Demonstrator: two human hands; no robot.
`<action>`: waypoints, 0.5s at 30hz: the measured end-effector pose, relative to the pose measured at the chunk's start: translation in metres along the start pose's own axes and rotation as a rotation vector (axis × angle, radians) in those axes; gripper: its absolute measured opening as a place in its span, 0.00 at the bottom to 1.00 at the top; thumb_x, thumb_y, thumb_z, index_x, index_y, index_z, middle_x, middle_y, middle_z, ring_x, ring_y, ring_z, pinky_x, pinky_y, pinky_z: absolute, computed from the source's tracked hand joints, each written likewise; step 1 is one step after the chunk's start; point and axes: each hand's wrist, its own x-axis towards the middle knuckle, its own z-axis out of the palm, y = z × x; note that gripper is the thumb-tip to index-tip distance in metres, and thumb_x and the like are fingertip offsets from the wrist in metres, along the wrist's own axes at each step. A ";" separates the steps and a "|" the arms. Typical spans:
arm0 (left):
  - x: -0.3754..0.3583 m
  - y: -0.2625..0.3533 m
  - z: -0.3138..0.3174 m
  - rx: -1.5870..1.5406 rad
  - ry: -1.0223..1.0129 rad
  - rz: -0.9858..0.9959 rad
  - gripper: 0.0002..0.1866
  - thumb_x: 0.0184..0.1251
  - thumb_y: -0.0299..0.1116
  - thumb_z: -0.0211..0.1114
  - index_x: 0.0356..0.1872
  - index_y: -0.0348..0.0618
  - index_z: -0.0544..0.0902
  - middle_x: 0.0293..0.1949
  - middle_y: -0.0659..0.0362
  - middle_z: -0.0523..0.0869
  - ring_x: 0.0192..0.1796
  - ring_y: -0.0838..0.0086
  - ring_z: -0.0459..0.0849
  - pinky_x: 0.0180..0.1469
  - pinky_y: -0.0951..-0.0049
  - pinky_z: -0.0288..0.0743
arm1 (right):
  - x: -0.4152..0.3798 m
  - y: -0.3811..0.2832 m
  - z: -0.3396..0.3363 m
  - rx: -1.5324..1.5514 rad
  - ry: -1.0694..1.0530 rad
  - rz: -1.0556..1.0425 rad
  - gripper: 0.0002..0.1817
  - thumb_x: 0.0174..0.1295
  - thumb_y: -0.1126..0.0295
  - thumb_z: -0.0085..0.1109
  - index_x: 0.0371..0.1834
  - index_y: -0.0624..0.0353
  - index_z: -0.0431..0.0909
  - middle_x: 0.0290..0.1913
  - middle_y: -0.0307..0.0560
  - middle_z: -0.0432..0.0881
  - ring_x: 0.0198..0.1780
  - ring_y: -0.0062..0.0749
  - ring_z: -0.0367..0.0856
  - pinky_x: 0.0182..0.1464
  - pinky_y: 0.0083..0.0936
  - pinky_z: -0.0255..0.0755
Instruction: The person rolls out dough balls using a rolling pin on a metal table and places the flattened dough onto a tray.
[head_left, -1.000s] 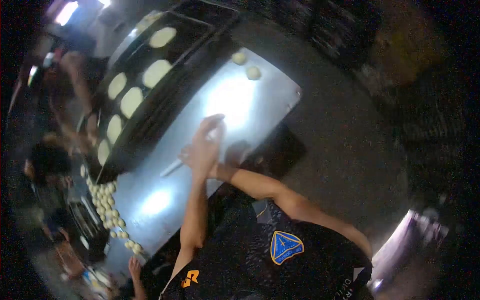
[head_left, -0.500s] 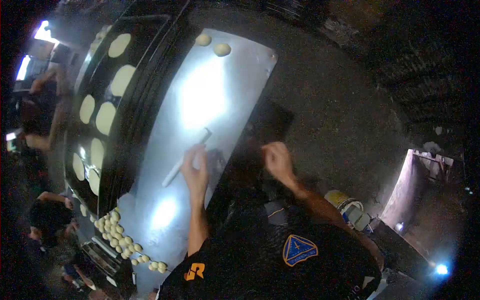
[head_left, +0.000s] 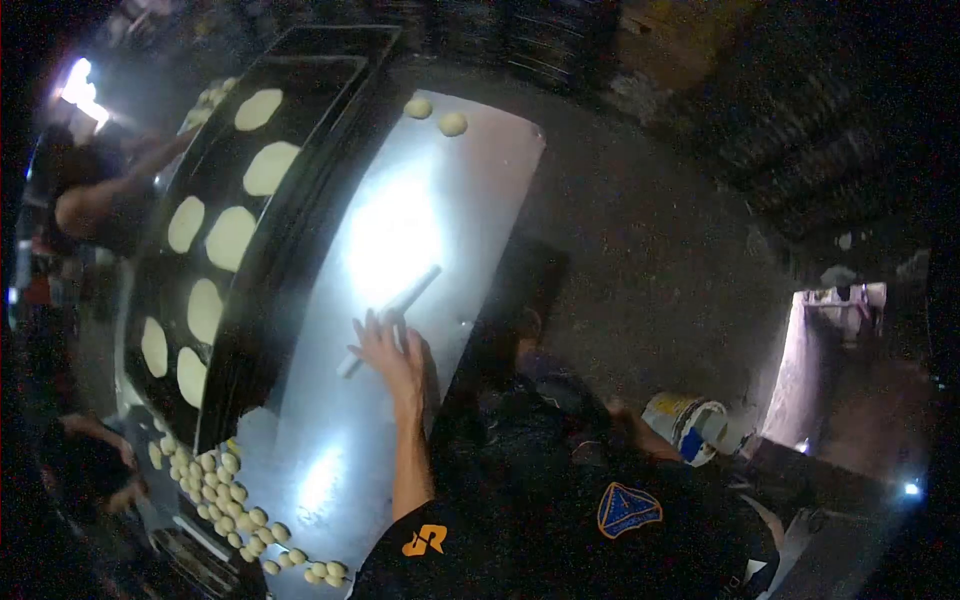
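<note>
My left hand (head_left: 388,352) lies over the near end of a thin pale rolling pin (head_left: 412,293). The pin rests slantwise on the shiny steel table (head_left: 400,200). My right hand (head_left: 527,323) is a dim shape low beside the table's right edge, in shadow; its fingers are too dark to read. Two dough balls (head_left: 435,115) sit at the table's far end. A heap of several small dough balls (head_left: 215,490) lies at the near left corner.
Left of the table a long black griddle (head_left: 290,250) carries several flat dough rounds (head_left: 230,237). Another person's arm (head_left: 100,200) reaches toward it from the far left, and one more person (head_left: 90,465) is at lower left. A white bucket (head_left: 685,420) stands on the dark floor at right.
My right hand has dropped from above the table edge down into the shadow beside it. My left hand stays on the rolling pin, which now lies slightly farther up the table.
</note>
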 end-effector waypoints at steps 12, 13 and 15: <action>0.006 0.026 0.056 0.309 -0.116 0.121 0.38 0.71 0.52 0.60 0.75 0.42 0.61 0.78 0.41 0.52 0.78 0.34 0.45 0.72 0.27 0.36 | 0.074 -0.067 0.075 0.427 0.251 -0.309 0.05 0.64 0.73 0.57 0.32 0.60 0.81 0.29 0.42 0.81 0.32 0.31 0.76 0.36 0.34 0.71; 0.007 0.029 0.059 0.377 -0.139 0.122 0.37 0.74 0.53 0.56 0.76 0.40 0.60 0.78 0.41 0.50 0.79 0.36 0.44 0.74 0.31 0.37 | 0.086 -0.059 0.094 0.495 0.146 -0.272 0.03 0.62 0.73 0.58 0.32 0.59 0.81 0.29 0.42 0.80 0.32 0.31 0.76 0.37 0.32 0.71; 0.008 0.029 0.066 0.436 -0.115 0.168 0.36 0.75 0.51 0.55 0.76 0.40 0.60 0.79 0.41 0.50 0.79 0.37 0.44 0.75 0.33 0.38 | 0.156 0.009 0.158 0.249 -0.052 -0.173 0.14 0.67 0.70 0.55 0.52 0.61 0.83 0.51 0.53 0.86 0.56 0.45 0.82 0.59 0.36 0.73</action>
